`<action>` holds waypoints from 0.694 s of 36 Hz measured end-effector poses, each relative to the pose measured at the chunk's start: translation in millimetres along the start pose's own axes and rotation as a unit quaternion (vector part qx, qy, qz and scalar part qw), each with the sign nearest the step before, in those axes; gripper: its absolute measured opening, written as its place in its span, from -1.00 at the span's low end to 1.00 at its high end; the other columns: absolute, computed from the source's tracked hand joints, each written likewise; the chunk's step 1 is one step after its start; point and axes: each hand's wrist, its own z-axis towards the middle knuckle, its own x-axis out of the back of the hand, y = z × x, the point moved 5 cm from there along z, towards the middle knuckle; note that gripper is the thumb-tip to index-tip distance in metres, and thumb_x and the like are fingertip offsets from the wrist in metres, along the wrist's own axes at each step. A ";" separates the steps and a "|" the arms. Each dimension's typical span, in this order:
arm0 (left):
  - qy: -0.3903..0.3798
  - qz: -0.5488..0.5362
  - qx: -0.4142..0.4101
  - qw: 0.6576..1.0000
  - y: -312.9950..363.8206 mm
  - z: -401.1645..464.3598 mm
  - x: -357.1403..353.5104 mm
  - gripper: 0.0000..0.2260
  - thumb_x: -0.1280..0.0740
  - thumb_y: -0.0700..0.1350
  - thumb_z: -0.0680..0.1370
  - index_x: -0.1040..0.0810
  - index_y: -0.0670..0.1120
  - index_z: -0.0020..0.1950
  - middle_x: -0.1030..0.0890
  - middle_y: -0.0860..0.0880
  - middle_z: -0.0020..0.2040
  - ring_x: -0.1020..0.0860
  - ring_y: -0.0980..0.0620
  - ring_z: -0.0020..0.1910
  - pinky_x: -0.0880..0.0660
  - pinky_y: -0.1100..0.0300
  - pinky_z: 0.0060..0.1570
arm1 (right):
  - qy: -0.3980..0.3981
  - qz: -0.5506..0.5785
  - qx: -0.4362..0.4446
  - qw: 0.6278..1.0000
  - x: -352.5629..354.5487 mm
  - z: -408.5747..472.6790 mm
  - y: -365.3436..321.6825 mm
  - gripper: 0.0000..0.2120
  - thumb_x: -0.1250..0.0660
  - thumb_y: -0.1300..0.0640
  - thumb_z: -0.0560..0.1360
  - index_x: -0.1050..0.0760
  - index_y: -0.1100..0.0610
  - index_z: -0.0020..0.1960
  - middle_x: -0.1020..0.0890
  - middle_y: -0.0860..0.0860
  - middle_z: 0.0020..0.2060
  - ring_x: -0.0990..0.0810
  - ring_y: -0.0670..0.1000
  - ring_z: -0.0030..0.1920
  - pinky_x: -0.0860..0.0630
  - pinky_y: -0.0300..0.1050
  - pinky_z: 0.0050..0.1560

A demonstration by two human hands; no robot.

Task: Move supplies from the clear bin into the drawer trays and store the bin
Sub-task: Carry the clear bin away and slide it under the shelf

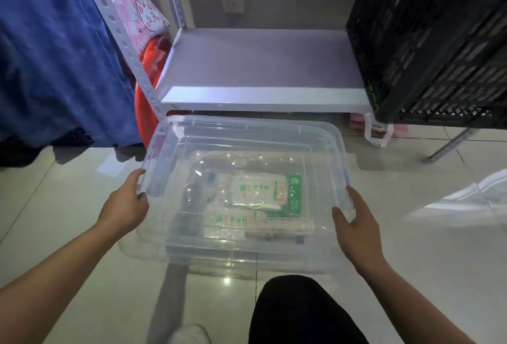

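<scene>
Both hands hold a clear bin just above the tiled floor, in front of a low shelf.

The left hand (124, 203) grips the left rim of the clear bin (323, 135), fingers curled over the edge; the right hand (354, 223) clasps the right rim the same way. White and green packets (259, 191) and a dark bottle (192, 206) show through it. The grey shelf (260, 69) stands just beyond, a black crate (428, 50) on its right end.

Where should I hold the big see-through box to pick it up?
Hold the clear bin by the rim on its two short ends, one hand from each side, as the left hand and right hand do here. It is wide, with supplies inside, so two hands probably keep it level.
</scene>
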 end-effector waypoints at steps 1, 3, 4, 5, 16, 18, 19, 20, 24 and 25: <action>0.002 -0.003 -0.001 1.000 -0.9 0.1 -0.6 -0.52 -0.22 -0.22 0.57 -0.29 0.07 0.47 -0.56 -0.23 0.29 -0.54 -0.31 0.13 -0.40 0.01 -0.05 | 0.003 0.014 -0.004 1.000 0.5 0.2 0.4 -0.47 -0.28 0.10 0.58 -0.27 -0.03 0.52 -0.41 -0.02 0.47 -0.37 0.05 0.45 -0.30 0.04 0.44; 0.006 -0.016 -0.004 1.000 -2.1 -0.5 0.3 -0.53 -0.21 -0.22 0.57 -0.29 0.08 0.45 -0.55 -0.23 0.30 -0.53 -0.32 0.15 -0.41 -0.01 -0.02 | 0.005 0.038 -0.009 0.999 1.8 0.4 1.3 -0.45 -0.30 0.09 0.56 -0.26 -0.09 0.51 -0.43 -0.07 0.44 -0.39 0.01 0.43 -0.31 -0.01 0.41; 0.009 -0.021 -0.006 1.000 -2.2 -1.1 1.6 -0.54 -0.21 -0.22 0.58 -0.29 0.09 0.45 -0.54 -0.23 0.31 -0.53 -0.32 0.16 -0.41 -0.03 0.00 | 0.006 0.048 -0.012 0.999 3.0 0.6 1.8 -0.45 -0.31 0.09 0.56 -0.26 -0.11 0.51 -0.45 -0.08 0.43 -0.40 -0.01 0.42 -0.32 -0.04 0.37; 0.012 -0.027 -0.008 1.000 -1.1 -1.9 3.3 -0.54 -0.21 -0.22 0.59 -0.28 0.10 0.44 -0.54 -0.23 0.32 -0.53 -0.32 0.17 -0.42 -0.04 0.03 | 0.007 0.060 -0.015 0.998 4.7 0.7 2.3 -0.45 -0.32 0.09 0.55 -0.27 -0.13 0.49 -0.46 -0.09 0.41 -0.42 -0.03 0.38 -0.34 -0.06 0.33; -0.038 -0.063 0.024 0.997 13.0 11.2 -4.8 -0.53 -0.22 -0.19 0.60 -0.31 0.08 0.51 -0.47 -0.23 0.39 -0.51 -0.26 0.20 -0.47 -0.03 0.03 | -0.017 0.025 -0.008 1.000 0.4 15.7 -11.1 -0.46 -0.20 0.29 0.57 -0.29 0.00 0.52 -0.42 -0.03 0.44 -0.38 0.05 0.42 -0.33 -0.13 0.36; -0.042 -0.051 0.023 0.998 12.0 11.8 -3.4 -0.52 -0.20 -0.16 0.63 -0.28 0.06 0.54 -0.44 -0.22 0.42 -0.48 -0.28 0.25 -0.46 -0.05 0.10 | -0.028 -0.007 -0.001 1.000 -6.0 18.6 -14.6 -0.45 -0.16 0.32 0.58 -0.25 0.08 0.55 -0.35 0.03 0.51 -0.33 0.09 0.48 -0.24 -0.08 0.45; -0.051 -0.057 0.028 0.997 11.6 13.0 -2.3 -0.52 -0.21 -0.16 0.63 -0.28 0.06 0.55 -0.45 -0.23 0.41 -0.50 -0.29 0.22 -0.48 -0.05 0.06 | -0.034 -0.013 -0.004 0.999 -7.0 20.6 -15.5 -0.44 -0.16 0.33 0.57 -0.25 0.09 0.55 -0.34 0.05 0.51 -0.32 0.10 0.49 -0.23 -0.06 0.47; -0.063 -0.066 0.034 0.995 10.9 14.0 -0.9 -0.52 -0.22 -0.17 0.63 -0.29 0.06 0.54 -0.46 -0.24 0.38 -0.51 -0.31 0.19 -0.49 -0.03 0.00 | -0.041 -0.019 -0.009 0.999 -6.6 22.3 -16.5 -0.43 -0.17 0.34 0.56 -0.25 0.10 0.55 -0.35 0.05 0.51 -0.32 0.11 0.49 -0.24 -0.04 0.48; -0.085 -0.096 0.051 0.990 7.1 16.6 6.1 -0.51 -0.26 -0.19 0.61 -0.32 0.08 0.52 -0.53 -0.22 0.28 -0.57 -0.21 -0.04 -0.55 0.06 -0.24 | -0.061 -0.080 0.008 0.995 -2.7 18.6 -17.0 -0.46 -0.21 0.30 0.56 -0.29 0.07 0.53 -0.37 0.04 0.50 -0.37 0.12 0.46 -0.28 -0.02 0.43; -0.090 -0.110 0.059 0.988 6.3 16.9 6.8 -0.51 -0.27 -0.19 0.60 -0.34 0.09 0.51 -0.55 -0.18 0.24 -0.56 -0.16 -0.09 -0.56 0.07 -0.29 | -0.070 -0.095 0.020 0.993 -2.7 17.0 -16.6 -0.48 -0.21 0.29 0.57 -0.32 0.05 0.51 -0.35 0.03 0.51 -0.36 0.11 0.46 -0.28 -0.02 0.43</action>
